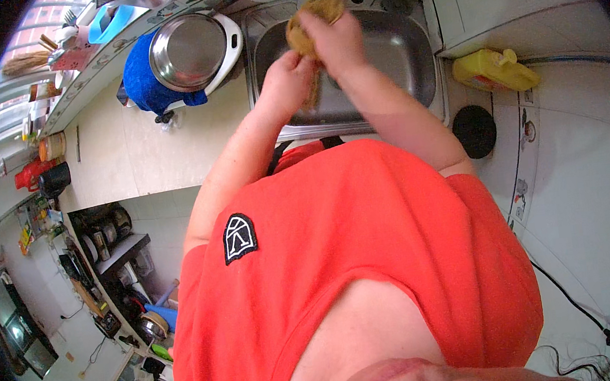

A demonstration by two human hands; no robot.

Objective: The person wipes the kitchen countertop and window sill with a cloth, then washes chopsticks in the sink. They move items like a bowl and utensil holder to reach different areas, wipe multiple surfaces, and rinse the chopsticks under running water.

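Over the steel sink [396,69] I hold a bunched, yellowish-brown cloth [300,38] in both hands. My right hand [338,42] is closed round its upper part, and a twisted end sticks up beyond the fingers toward the tap area. Just below and to the left, my left hand [288,84] is closed on the lower part. A loose end of the cloth hangs beside that hand over the basin. Some of the fingers are hidden by the cloth and by the hands themselves.
Left of the sink, a shiny steel pan [190,51] rests on a blue cloth [141,77] and a white tray [232,46]. A yellow jug [493,70] lies at the right, near a round black object [475,132]. A ledge with utensils and a blue basin [111,23] runs along the window.
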